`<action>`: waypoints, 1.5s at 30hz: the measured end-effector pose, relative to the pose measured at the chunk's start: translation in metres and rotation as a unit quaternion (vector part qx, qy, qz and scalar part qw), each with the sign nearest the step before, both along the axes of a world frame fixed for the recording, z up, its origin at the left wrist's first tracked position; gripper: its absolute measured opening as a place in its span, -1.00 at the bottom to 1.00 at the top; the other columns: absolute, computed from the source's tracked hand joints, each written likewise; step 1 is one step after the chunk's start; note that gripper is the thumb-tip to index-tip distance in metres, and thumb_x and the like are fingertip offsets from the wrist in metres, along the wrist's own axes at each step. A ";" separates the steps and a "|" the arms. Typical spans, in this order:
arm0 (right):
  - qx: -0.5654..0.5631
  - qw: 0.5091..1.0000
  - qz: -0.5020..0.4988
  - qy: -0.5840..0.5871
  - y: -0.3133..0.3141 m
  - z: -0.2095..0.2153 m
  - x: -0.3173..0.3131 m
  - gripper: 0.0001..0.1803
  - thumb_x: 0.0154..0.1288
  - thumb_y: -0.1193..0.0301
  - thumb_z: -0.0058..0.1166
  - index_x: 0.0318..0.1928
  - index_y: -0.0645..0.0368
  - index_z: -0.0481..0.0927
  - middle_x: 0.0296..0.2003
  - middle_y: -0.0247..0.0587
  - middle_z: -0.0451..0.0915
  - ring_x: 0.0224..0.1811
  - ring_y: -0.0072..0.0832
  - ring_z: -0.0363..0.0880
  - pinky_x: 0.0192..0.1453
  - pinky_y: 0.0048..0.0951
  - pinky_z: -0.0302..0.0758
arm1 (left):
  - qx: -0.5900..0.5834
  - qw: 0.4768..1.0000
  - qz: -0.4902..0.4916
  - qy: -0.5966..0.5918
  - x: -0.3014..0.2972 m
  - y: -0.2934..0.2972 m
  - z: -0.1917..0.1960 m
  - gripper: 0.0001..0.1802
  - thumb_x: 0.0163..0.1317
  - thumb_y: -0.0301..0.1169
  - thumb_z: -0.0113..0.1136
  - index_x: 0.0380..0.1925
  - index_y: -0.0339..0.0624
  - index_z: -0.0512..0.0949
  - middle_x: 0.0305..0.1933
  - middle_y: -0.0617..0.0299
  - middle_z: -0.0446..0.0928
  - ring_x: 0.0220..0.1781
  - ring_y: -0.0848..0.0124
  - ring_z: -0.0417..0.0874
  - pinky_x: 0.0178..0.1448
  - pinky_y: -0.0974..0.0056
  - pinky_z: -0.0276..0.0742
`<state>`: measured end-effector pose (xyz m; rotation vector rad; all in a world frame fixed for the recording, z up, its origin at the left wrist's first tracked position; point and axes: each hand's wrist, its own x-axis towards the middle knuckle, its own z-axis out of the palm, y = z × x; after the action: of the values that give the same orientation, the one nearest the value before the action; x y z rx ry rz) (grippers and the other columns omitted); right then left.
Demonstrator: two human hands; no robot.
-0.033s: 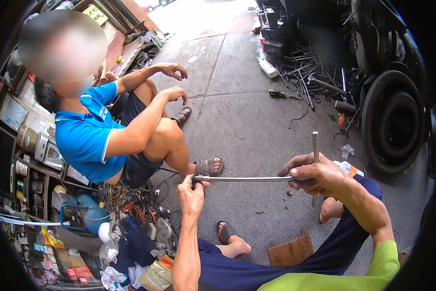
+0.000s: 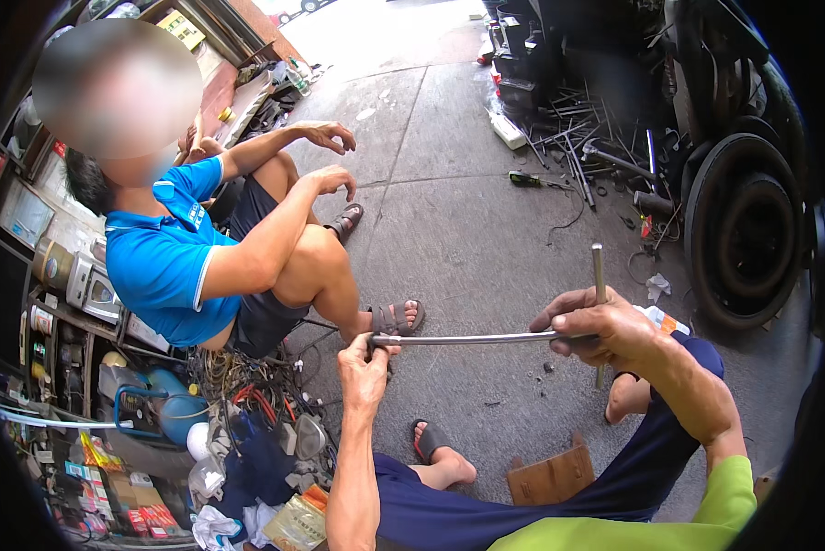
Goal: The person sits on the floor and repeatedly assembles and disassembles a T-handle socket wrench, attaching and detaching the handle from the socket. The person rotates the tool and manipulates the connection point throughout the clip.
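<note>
The left hand's fingers (image 2: 355, 348) pinch the T-handle wrench (image 2: 477, 340); the right hand's (image 2: 607, 332) clasp it at the crossbar (image 2: 599, 271). It looks assembled, engaging nothing.

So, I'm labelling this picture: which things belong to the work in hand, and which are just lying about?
In hand:
long metal rod, its dark end in the left hand
crosswise metal bar, in the right hand

Lying about:
loose metal rods on the floor
green-handled tool
crumpled white scrap
flat brown piece
</note>
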<state>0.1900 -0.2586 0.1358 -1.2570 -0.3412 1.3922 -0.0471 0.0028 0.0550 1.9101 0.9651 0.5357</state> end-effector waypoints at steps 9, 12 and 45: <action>0.056 0.996 -0.070 -0.024 -0.014 0.001 0.028 -0.77 0.27 0.49 0.04 -0.14 0.39 0.59 -0.58 -0.21 0.55 -0.80 -0.79 0.19 -0.77 -0.72 0.00 | -0.262 0.945 -0.105 -0.167 0.004 -0.019 0.025 -0.71 0.33 -0.52 0.13 0.04 -0.34 0.55 -0.11 0.18 0.64 -0.14 0.49 0.61 0.04 0.33 0.53; 0.069 0.994 -0.081 -0.012 -0.012 -0.002 0.027 -0.78 0.26 0.49 0.03 -0.16 0.39 0.59 -0.58 -0.20 0.55 -0.81 -0.79 0.19 -0.78 -0.72 0.02 | -0.202 0.961 -0.092 -0.165 0.007 -0.020 0.025 -0.84 0.31 -0.45 0.16 -0.18 -0.29 0.60 -0.25 0.15 0.66 -0.19 0.45 0.62 0.01 0.33 0.51; 0.042 0.985 -0.053 -0.161 -0.011 -0.043 0.025 -0.82 0.29 0.40 0.22 -0.25 0.31 0.64 -0.53 -0.22 0.61 -0.65 -0.70 0.42 -0.47 -0.62 0.49 | 0.312 0.940 0.029 -0.131 0.007 -0.040 0.034 -0.85 0.24 -0.56 0.17 -0.21 -0.40 0.52 -0.34 -0.03 0.60 -0.29 0.08 0.67 -0.21 0.13 0.57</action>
<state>0.2153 -0.2694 0.0930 -1.4098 -0.5410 1.0715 -0.0399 -0.0375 0.0893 2.2813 0.7247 1.2120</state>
